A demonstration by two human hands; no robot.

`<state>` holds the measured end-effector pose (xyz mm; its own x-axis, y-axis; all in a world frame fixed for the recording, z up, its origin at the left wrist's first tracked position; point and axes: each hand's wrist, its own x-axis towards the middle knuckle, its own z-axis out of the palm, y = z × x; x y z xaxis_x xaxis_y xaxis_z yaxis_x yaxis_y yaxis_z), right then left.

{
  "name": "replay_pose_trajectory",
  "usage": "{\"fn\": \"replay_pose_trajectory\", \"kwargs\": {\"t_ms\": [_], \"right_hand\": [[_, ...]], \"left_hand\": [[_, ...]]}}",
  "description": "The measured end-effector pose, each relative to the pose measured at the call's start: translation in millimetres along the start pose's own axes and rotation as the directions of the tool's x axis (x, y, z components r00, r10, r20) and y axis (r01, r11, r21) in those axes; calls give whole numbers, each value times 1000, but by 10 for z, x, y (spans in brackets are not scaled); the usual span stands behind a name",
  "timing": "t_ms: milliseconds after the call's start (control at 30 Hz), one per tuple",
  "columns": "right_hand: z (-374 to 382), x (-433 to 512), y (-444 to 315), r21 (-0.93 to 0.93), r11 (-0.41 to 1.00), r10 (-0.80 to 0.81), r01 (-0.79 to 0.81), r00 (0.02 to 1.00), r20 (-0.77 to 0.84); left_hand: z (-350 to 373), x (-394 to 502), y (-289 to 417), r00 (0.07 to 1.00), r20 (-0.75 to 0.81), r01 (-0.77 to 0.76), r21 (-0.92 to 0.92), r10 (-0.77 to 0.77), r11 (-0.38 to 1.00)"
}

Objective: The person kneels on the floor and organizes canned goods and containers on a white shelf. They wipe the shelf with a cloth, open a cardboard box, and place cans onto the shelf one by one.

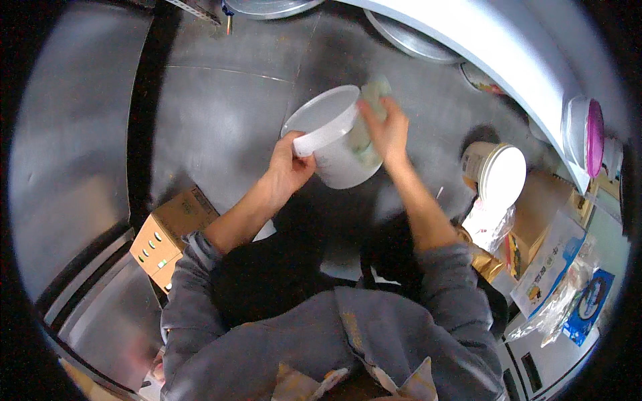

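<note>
A white plastic bucket [346, 160] is held tilted in front of me, its open mouth towards the upper left. My left hand [292, 163] grips its rim on the near left side, thumb over the edge. In my right hand [388, 128] is a pale green cloth [375, 92], blurred, lying against the outside wall of the bucket at its right. Part of the cloth hangs down along the wall, below my fingers. The bucket's inner bottom is hidden from view.
A grey metal surface [220, 110] lies beyond. At left sits a cardboard box [183, 220]; at right, a lidded white tub [503, 173], plastic packaging [486, 225] and another cardboard box [539, 210]. A white shelf edge [481, 55] curves across the upper right, with round metal lids [416, 37] beneath.
</note>
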<state>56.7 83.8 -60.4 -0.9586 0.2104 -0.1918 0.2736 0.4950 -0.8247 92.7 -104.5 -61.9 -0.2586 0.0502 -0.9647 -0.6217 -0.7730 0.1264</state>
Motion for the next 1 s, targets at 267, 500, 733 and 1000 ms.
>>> {"fn": "replay_pose_trajectory", "kwargs": {"t_ms": [267, 500, 733, 1000], "right_hand": [[-68, 45, -100, 157, 986, 45, -62, 993, 107], [11, -15, 142, 183, 971, -158, 152, 987, 20], [57, -485, 93, 8, 853, -507, 522, 825, 250], [-1031, -337, 749, 698, 111, -126, -708, 686, 716]], "left_hand": [[22, -28, -39, 999, 23, -30, -22, 31, 999], [4, 24, -42, 998, 60, -36, -19, 37, 999], [-34, -7, -13, 990, 137, -52, 65, 43, 997], [-497, 177, 2, 777, 524, -629, 650, 348, 426]]}}
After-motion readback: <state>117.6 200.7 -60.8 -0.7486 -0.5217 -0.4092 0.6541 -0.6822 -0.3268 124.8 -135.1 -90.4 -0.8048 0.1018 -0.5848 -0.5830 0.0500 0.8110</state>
